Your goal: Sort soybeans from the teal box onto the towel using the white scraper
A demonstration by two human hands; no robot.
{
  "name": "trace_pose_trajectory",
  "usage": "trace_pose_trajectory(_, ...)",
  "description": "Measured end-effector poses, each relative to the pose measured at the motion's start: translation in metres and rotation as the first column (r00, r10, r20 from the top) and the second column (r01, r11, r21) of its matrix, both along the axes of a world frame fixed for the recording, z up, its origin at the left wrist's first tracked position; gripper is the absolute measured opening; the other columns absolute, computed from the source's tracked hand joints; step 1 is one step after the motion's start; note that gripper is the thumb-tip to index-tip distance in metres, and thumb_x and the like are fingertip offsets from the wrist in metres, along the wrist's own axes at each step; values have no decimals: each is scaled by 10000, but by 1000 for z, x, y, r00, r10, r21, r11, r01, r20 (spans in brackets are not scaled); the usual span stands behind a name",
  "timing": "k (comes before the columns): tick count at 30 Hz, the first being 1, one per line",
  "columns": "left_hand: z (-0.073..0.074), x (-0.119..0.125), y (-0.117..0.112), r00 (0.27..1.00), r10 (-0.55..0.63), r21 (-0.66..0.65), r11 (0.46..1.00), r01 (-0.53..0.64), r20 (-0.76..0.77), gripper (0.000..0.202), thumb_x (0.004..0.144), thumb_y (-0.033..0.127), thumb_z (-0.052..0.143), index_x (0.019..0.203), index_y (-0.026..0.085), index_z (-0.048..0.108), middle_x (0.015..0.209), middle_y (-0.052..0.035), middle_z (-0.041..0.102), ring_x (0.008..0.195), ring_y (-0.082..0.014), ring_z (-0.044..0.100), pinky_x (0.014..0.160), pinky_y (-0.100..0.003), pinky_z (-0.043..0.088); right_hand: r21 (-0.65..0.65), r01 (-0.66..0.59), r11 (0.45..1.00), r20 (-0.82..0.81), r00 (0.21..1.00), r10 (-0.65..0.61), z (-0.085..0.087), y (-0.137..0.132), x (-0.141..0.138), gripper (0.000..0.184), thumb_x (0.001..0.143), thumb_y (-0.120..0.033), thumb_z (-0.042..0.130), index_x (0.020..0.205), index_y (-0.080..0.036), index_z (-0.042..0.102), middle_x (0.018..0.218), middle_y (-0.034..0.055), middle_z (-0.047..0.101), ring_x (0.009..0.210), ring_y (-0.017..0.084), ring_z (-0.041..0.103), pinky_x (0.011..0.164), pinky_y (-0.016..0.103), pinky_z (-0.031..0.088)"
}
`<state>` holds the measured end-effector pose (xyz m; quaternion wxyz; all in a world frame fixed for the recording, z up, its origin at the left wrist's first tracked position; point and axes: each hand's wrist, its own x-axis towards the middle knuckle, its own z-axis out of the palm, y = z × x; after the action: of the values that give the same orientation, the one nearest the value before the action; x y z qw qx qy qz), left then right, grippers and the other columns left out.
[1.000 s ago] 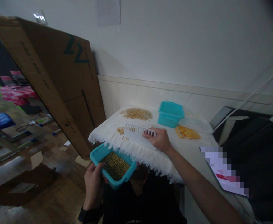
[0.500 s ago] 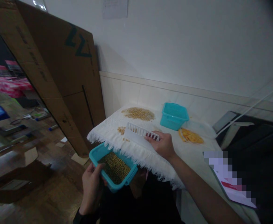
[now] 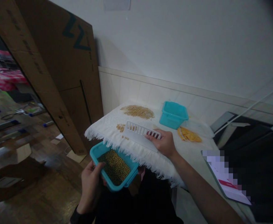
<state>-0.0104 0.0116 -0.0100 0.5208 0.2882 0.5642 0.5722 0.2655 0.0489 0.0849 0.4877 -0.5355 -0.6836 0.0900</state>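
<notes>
My left hand [image 3: 92,183] grips the near left rim of a turquoise plastic tub [image 3: 114,188], thumb over the edge. The tub sits tilted just below the table's fringed edge and holds many yellowish beans [image 3: 116,166], probably soybeans. My right hand [image 3: 164,142] is closed on one end of a white slotted plastic tray [image 3: 143,129], which stands on its side on the white cloth [image 3: 108,126]. A small cluster of beans [image 3: 120,128] lies at the tray's far left end, with a few loose ones nearer the fringe.
A larger bean heap [image 3: 138,111] spreads at the back of the cloth. Right of it stands a second turquoise tub [image 3: 174,115], beside a crumpled yellow cloth [image 3: 189,135]. A tall cardboard box [image 3: 80,62] borders the left. A pixelated sheet [image 3: 229,183] lies on the right.
The whole view has shifted slightly. Both hands keep their holds, and the tub and tray stay in nearly the same places against the cloth.
</notes>
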Motion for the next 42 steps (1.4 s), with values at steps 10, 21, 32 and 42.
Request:
trace_pose_trajectory(10,-3,-4,2,1000,13,20,1000,-13,15,321,571,417,809,633,225,560,351,70,504,232,-139,413,247,-241,321,-39,-6,999,-33,999,5,1,-1,-1,308,794,-460,737,677,-175,735,540,-3,619,467,119,469,457,246,355)
trace_pose_trajectory(21,5,-1,0,1000,24,0,1000,-24,-7,318,568,428,790,591,237,536,326,60,493,235,-146,414,263,-245,305,-51,-47,998,-31,999,45,-1,-2,-5,245,798,-382,738,669,-173,731,539,-9,619,475,118,488,464,239,364)
trace_pose_trajectory(32,-9,-5,4,1000,-4,52,999,4,-11,323,659,440,808,669,226,566,366,71,517,262,-136,447,298,-237,342,17,0,1000,27,1000,0,-2,-8,-6,234,821,-381,718,691,-188,750,533,-6,624,466,128,502,468,247,390)
trace_pose_trajectory(42,-5,-4,3,999,0,53,999,2,-37,377,642,505,817,699,228,567,373,69,531,265,-143,457,299,-243,354,12,-16,1000,19,1000,16,1,-11,-9,253,798,-383,722,642,-184,733,487,-8,579,441,122,472,446,244,369)
